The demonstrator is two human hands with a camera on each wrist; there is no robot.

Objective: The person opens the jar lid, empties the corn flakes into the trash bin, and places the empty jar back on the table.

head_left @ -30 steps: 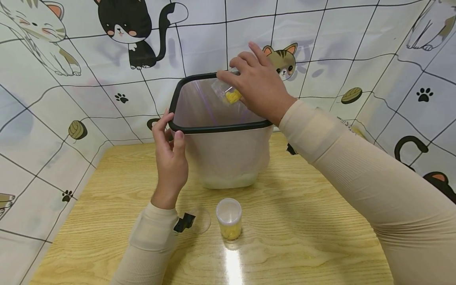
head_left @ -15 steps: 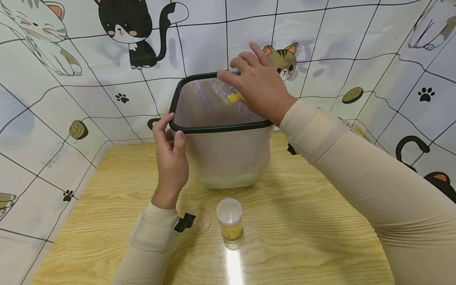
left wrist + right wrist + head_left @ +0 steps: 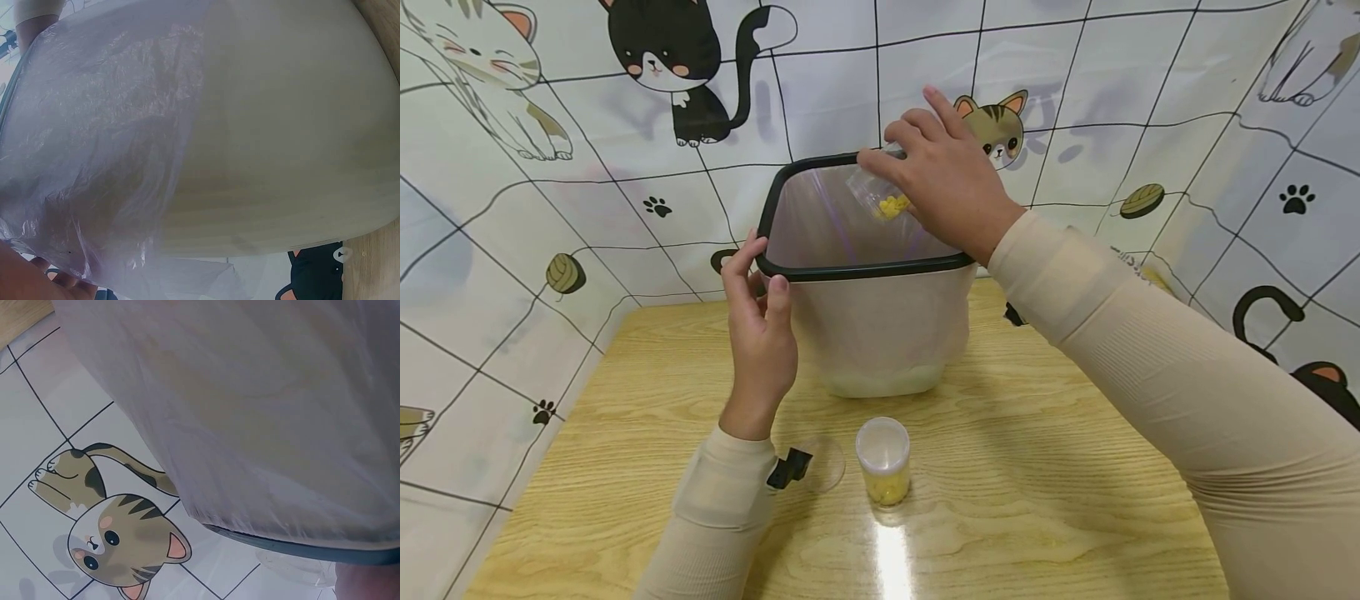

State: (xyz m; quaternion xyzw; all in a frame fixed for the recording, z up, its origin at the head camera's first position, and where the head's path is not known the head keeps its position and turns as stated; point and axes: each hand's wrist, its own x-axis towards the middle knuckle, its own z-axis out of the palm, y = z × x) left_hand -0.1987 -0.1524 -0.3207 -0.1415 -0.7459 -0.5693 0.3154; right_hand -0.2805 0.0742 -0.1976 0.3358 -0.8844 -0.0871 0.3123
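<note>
A pale trash bin (image 3: 880, 333) with a black rim stands upright at the back of the table, lined with a thin translucent bag (image 3: 119, 112). My left hand (image 3: 758, 350) grips the rim at its near left corner, thumb in front. Over the bin's mouth my right hand (image 3: 951, 179) holds a clear plastic jar (image 3: 863, 190), tipped on its side. Small yellow pieces (image 3: 892, 206) lie in it; the palm hides the rest. In the right wrist view part of the clear jar (image 3: 297, 567) shows past the rim, beside a blurred bit of the hand.
A second clear jar (image 3: 883, 462) with yellow pieces at its bottom stands upright in front of the bin. Left of it, a clear round lid (image 3: 826, 465) lies flat on the wooden table (image 3: 1037, 500). Behind the bin hangs a white cat-printed sheet (image 3: 835, 83).
The yellow pieces inside the tipped jar have shifted slightly and look looser. Both hands, the bin and the standing jar keep their places.
</note>
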